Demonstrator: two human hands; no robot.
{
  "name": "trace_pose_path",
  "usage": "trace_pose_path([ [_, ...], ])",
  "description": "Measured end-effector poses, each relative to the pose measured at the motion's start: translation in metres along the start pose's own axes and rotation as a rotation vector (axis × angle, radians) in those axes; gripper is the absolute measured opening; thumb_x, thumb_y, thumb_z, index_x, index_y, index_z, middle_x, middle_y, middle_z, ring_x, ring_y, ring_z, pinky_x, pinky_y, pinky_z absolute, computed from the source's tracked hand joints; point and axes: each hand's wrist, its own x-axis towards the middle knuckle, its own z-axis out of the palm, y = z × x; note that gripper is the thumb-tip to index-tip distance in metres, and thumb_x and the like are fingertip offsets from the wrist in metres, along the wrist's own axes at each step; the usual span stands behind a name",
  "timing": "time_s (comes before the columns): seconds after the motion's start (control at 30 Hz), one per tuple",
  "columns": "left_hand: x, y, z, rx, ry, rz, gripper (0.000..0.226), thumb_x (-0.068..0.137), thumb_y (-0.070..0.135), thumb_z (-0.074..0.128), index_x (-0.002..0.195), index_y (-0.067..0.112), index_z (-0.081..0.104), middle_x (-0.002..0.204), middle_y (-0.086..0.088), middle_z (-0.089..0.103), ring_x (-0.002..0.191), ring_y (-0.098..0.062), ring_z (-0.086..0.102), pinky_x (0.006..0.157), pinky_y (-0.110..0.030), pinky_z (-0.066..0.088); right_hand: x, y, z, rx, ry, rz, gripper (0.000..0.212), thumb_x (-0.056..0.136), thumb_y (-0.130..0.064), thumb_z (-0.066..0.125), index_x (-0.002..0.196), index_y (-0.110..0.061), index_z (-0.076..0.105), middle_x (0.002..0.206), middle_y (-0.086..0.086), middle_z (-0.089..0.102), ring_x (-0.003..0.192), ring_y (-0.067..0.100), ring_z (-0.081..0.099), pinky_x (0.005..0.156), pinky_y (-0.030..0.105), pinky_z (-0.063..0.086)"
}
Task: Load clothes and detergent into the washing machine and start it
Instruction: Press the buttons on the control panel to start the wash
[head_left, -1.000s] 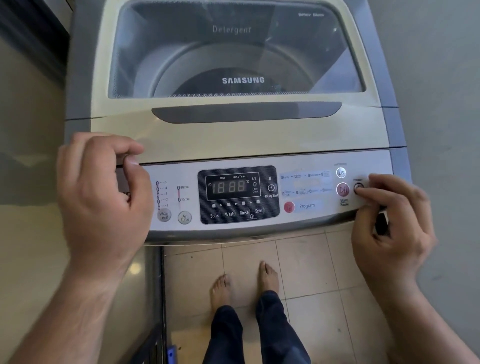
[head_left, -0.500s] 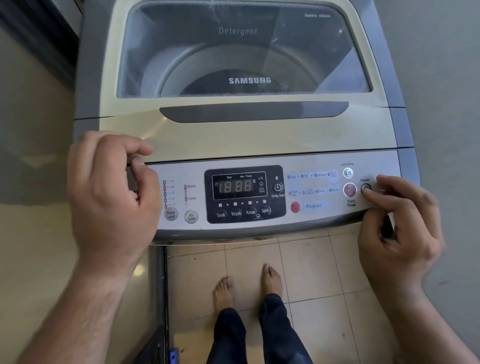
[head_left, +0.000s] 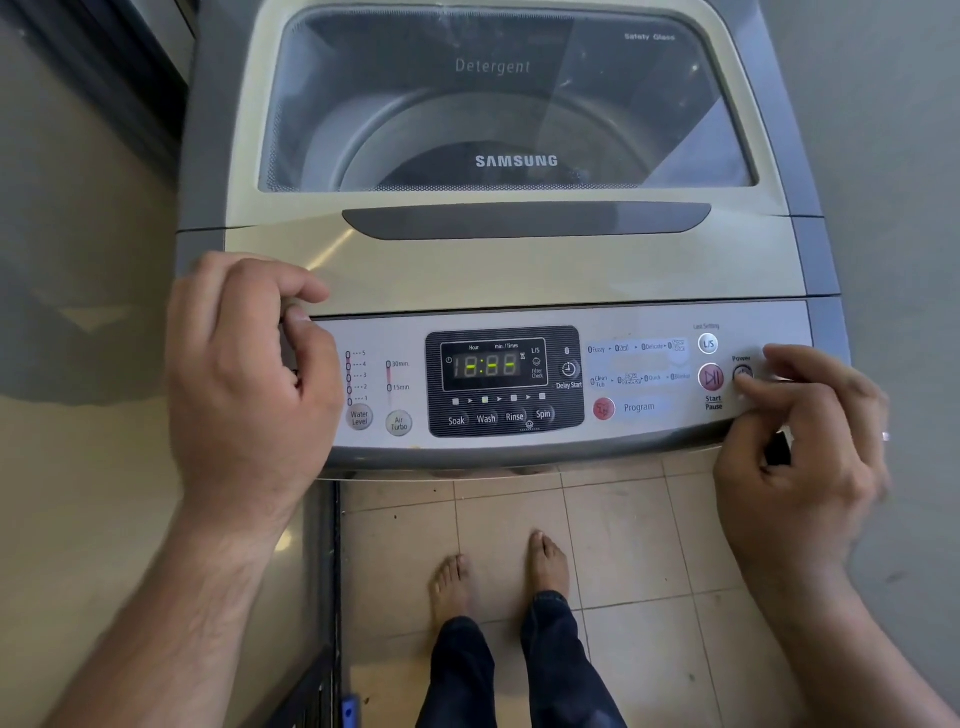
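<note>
A top-loading washing machine (head_left: 509, 270) stands before me with its glass lid (head_left: 498, 104) down; the drum shows dimly through it. On the control panel (head_left: 649, 415) the display (head_left: 493, 366) glows with green digits, and a small light is lit above Wash. My right hand (head_left: 800, 447) rests at the panel's right end, its index fingertip on the Power button (head_left: 742, 372), beside the red Start/Pause button (head_left: 710, 377). My left hand (head_left: 249, 374) sits loosely curled on the panel's left corner, holding nothing.
A wall runs close along the machine's right side. A smooth beige surface lies to the left, with a dark frame at its far end. My bare feet (head_left: 498, 577) stand on beige floor tiles in front of the machine.
The display, blank-looking grey digits before, now glows green and a program light has come on. Both hands have stayed in place, the right fingertip on the Power button.
</note>
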Motion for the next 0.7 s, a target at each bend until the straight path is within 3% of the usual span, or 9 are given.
trace_pose_path([
  [0.2, -0.001, 0.001, -0.001, 0.017, 0.002, -0.007, 0.019, 0.094, -0.014, 0.054, 0.102, -0.004, 0.068, 0.105, -0.023, 0.066, 0.1, -0.042, 0.061, 0.091, -0.032, 0.043, -0.02, -0.024, -0.011, 0.054, -0.031, -0.145, 0.027, 0.1, 0.009, 0.056, 0.102, 0.002, 0.082, 0.11, 0.024, 0.074, 0.099, 0.042, 0.069, 0.094, 0.044, 0.056],
  [0.3, -0.001, 0.0, -0.002, 0.014, -0.002, -0.012, 0.019, 0.095, -0.012, 0.053, 0.102, -0.004, 0.068, 0.105, -0.022, 0.067, 0.1, -0.041, 0.061, 0.089, -0.036, 0.046, -0.035, -0.044, -0.011, 0.096, -0.111, -0.254, 0.026, 0.096, 0.009, 0.061, 0.106, -0.001, 0.083, 0.107, 0.021, 0.074, 0.099, 0.034, 0.069, 0.096, 0.043, 0.057],
  [0.5, -0.002, 0.003, -0.001, 0.004, -0.004, -0.014, 0.018, 0.096, -0.012, 0.054, 0.102, -0.002, 0.067, 0.106, -0.021, 0.066, 0.1, -0.043, 0.061, 0.087, -0.051, 0.053, -0.034, -0.052, -0.003, 0.059, -0.132, -0.3, 0.034, 0.096, 0.005, 0.07, 0.124, -0.011, 0.08, 0.116, 0.015, 0.076, 0.099, 0.039, 0.073, 0.101, 0.04, 0.055],
  [0.7, -0.001, 0.004, -0.001, 0.035, 0.007, -0.006, 0.017, 0.095, -0.013, 0.056, 0.1, -0.003, 0.068, 0.104, -0.022, 0.068, 0.098, -0.042, 0.06, 0.091, -0.033, 0.042, -0.033, -0.053, -0.003, 0.045, -0.139, -0.316, 0.034, 0.099, 0.002, 0.065, 0.128, -0.011, 0.078, 0.125, 0.007, 0.077, 0.104, 0.034, 0.07, 0.108, 0.031, 0.048],
])
